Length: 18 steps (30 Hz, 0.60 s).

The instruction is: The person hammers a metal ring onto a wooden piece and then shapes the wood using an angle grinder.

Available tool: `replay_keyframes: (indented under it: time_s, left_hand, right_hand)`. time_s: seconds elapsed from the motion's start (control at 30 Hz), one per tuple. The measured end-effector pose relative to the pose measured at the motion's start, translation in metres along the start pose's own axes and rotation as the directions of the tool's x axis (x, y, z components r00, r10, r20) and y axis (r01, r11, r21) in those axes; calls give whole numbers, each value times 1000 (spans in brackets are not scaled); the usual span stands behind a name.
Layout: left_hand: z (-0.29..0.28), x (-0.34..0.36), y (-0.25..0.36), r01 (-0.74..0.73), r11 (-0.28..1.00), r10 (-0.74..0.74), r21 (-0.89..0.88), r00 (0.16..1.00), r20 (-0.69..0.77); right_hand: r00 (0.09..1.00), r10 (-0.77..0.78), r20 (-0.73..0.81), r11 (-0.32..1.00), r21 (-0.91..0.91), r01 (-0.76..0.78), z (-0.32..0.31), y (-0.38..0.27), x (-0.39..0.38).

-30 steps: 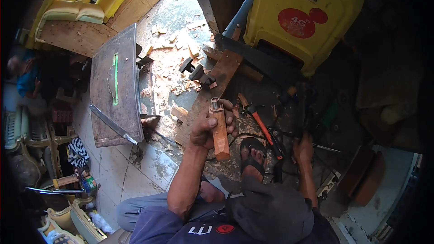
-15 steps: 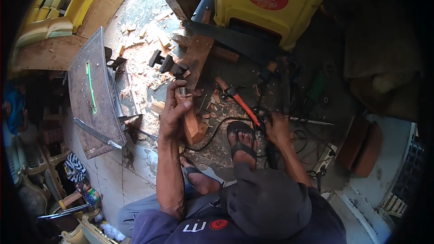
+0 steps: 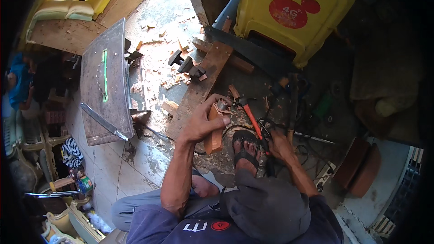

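Observation:
My left hand (image 3: 201, 122) is closed round a short reddish-brown wooden block (image 3: 213, 143), held tilted above the floor. At the block's upper end, by my fingertips, sits a round metal piece (image 3: 222, 104). Low by my sandalled foot, the fingers of my right hand (image 3: 280, 145) are closed at a dark tool-like thing; its kind is hard to make out. A claw hammer (image 3: 252, 118) with an orange-red handle lies just left of that hand, its head pointing away from me.
A metal-topped work table (image 3: 97, 86) with a green slot stands at left, a metal bar (image 3: 100, 119) on it. Beyond my hands lie wooden planks (image 3: 217, 61), black fittings (image 3: 183, 63) and wood shavings. A yellow plastic stool (image 3: 260, 7) stands behind; cables run near my foot (image 3: 246, 153).
My left hand has moved right with the wooden block, toward the hammer. The whole view has shifted. My right hand stays low beside the hammer, its fingers now curled more closely.

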<state>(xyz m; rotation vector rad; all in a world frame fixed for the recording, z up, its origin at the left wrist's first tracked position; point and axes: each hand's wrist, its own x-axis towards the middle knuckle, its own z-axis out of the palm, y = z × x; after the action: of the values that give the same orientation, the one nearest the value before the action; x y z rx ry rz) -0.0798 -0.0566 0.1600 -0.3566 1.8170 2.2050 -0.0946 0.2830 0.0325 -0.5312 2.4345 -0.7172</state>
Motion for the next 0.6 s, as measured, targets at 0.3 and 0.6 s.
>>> replay_keyframes:
  time_s: [0.3,0.6]
  left_hand:
    - [2,-7,14,-92,988,92,121,996,9]
    - [-7,-5,5,-231,960,223,161,973,67]
  right_hand:
    - [974,222,-43,954,216,-208,-19,-34,0]
    - [867,13,-498,988,141,67,-5,-29,0]
